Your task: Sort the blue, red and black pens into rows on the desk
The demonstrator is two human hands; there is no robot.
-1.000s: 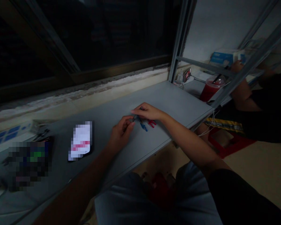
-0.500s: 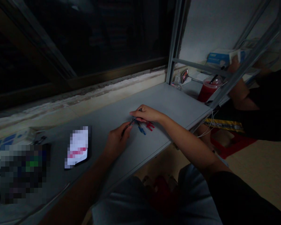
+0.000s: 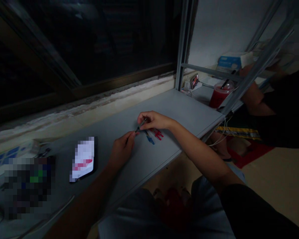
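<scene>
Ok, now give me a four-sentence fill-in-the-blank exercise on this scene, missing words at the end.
1. The left grip holds one end of the dark rod, and the other end is in the person's ____ grip.
2. The small piece just left of the red pieces in the picture has the colour ____.
3. In the picture, the lit phone lies to the ____ of both grips.
4. The drink at the far end has the colour ____.

Missing words: right; blue; left; red.
</scene>
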